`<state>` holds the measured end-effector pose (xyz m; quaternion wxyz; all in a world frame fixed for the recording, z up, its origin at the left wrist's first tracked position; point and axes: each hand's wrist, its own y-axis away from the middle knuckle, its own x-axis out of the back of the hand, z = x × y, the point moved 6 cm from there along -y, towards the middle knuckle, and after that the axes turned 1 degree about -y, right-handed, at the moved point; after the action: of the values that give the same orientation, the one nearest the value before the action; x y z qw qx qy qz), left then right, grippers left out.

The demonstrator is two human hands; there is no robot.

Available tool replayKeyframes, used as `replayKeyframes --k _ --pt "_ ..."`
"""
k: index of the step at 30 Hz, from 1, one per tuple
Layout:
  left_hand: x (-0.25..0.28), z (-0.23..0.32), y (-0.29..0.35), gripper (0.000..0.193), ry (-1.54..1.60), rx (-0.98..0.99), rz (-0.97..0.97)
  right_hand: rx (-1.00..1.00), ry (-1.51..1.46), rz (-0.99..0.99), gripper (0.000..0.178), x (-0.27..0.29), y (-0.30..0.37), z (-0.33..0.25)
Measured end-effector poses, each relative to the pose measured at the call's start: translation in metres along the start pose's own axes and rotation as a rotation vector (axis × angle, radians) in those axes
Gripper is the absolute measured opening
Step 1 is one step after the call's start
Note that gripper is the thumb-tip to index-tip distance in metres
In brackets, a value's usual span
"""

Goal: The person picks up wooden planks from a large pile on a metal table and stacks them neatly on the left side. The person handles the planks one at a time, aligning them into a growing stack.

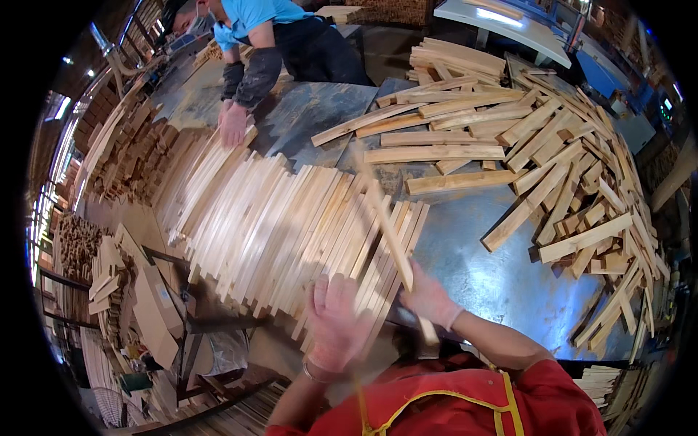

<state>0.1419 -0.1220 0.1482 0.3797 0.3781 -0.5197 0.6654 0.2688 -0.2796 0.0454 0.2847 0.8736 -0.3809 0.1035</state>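
Observation:
In a thin, see-through glove, my right hand (432, 299) closes around a wooden strip (391, 231). The strip stands tilted, its far end blurred above the row and its near end below my hand. My left hand (337, 320), gloved too, has its fingers stretched out over the near ends of the laid strips, holding nothing; whether it touches them I cannot tell. Those pale wooden strips (291, 225) lie side by side in a long row across the metal table (472, 269). Toward the row's right end, a dark gap shows between strips.
A loose heap of wooden strips (574, 182) covers the table's right and far side. Across the table a co-worker's gloved hands (233, 125) rest on the row's far left part. Stacked wood (123, 156) and cardboard (156, 312) stand on the left. A white-topped table (509, 25) is behind.

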Motion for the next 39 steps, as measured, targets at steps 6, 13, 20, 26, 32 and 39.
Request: replayKeyframes --k 6,13,20,26,32,39 --pt "-0.053 -0.029 0.022 0.034 -0.152 -0.182 -0.550 0.682 0.538 -0.295 0.077 0.004 0.024 0.005" --pt "-0.099 -0.170 0.048 0.046 0.066 0.377 -0.262 0.294 1.078 0.524 0.057 0.185 -0.075 0.130" --pt "-0.121 -0.015 0.017 0.083 -0.071 0.070 -0.285 0.341 1.041 0.326 0.014 0.153 -0.045 0.143" --pt "-0.202 0.145 0.023 0.089 0.274 -0.103 -0.629 0.238 0.558 0.604 0.017 0.219 0.045 0.112" --pt "-0.238 0.157 0.043 0.102 -0.089 -0.013 -0.762 -0.685 -0.122 1.455 0.100 0.484 0.159 0.323" --pt "-0.258 0.157 0.036 0.071 0.046 0.087 -0.830 -0.738 -0.380 1.381 0.110 0.489 0.142 0.344"
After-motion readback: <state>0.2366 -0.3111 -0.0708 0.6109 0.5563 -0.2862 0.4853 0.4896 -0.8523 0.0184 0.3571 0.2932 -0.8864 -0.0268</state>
